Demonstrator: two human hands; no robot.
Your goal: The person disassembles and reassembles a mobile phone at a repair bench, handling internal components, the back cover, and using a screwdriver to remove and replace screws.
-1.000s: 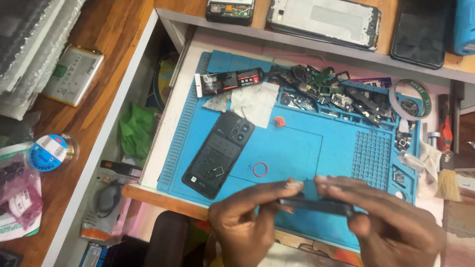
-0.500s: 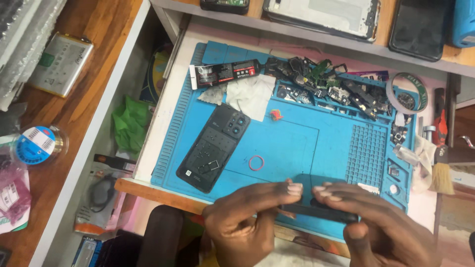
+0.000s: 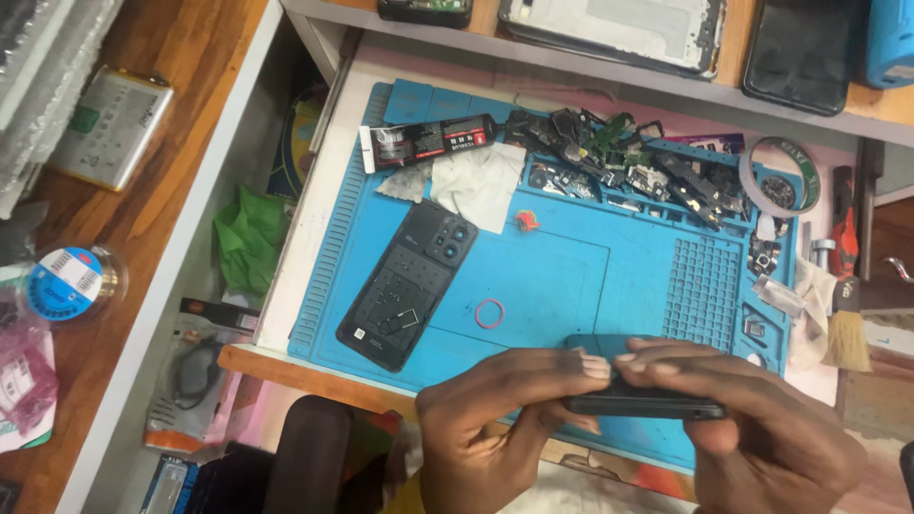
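Note:
Both of my hands grip a dark smartphone (image 3: 647,405) seen edge-on, low over the near edge of a blue repair mat (image 3: 562,271). My left hand (image 3: 495,419) pinches its left end with fingertips on top. My right hand (image 3: 752,428) wraps its right end, fingers pressing along the upper face. On the mat to the left lies a black phone back cover (image 3: 407,284) with its camera cutouts up, untouched. A small red ring (image 3: 489,313) sits between it and my hands.
A pile of small black phone parts (image 3: 628,171) fills the mat's far edge, beside a glue tube (image 3: 428,145) and white cloth (image 3: 481,183). Tape roll (image 3: 781,188), brush (image 3: 845,328) at right. Phones (image 3: 609,29) lie on the upper shelf; a battery (image 3: 109,128) rests on the wooden desk.
My hands have stayed on the phone with only small finger shifts. The view has drifted, so the mat sits slightly differently in frame.

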